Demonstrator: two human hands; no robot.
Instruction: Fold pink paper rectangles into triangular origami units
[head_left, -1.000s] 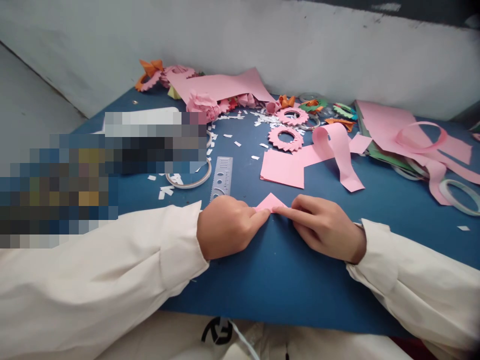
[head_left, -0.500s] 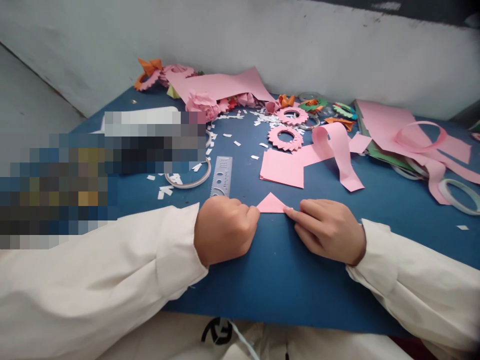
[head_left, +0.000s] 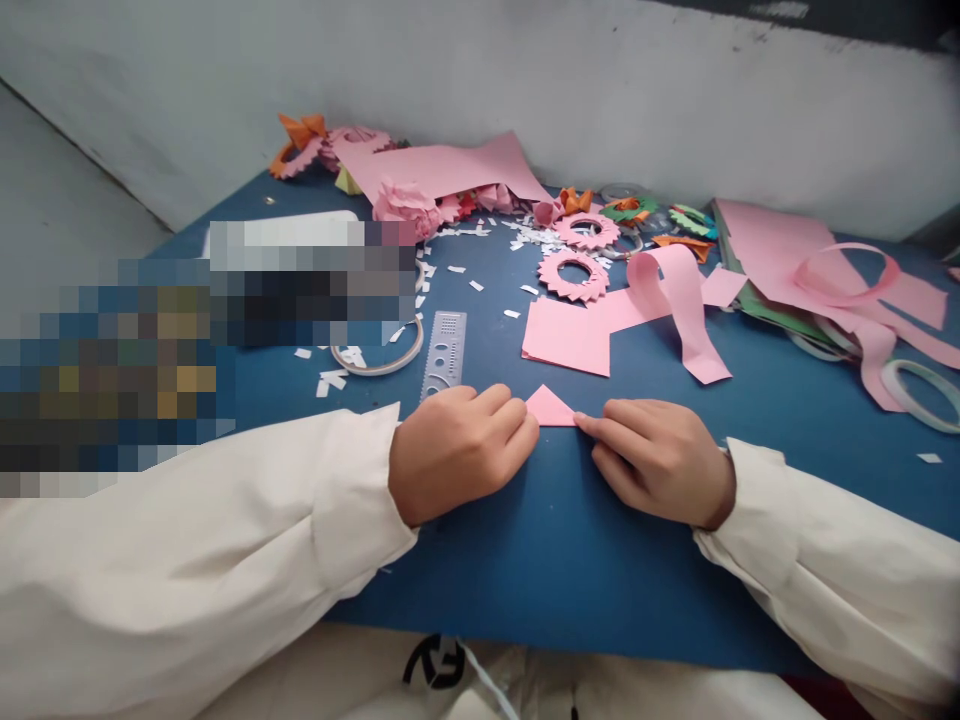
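One pink triangle (head_left: 553, 408) is held by curled left hand (head_left: 465, 440) and right hand (head_left: 654, 455); left of it, one ruler (head_left: 446, 338) is positioned.

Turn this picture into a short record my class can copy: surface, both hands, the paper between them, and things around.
Surface: blue table
Paper: pink triangle, point facing away
Left hand: covers the triangle's left corner
Right hand: touches its right corner
Beyond: pink square, toothed pink rings, white scraps
Near left hand: clear ruler
Far right: tape roll
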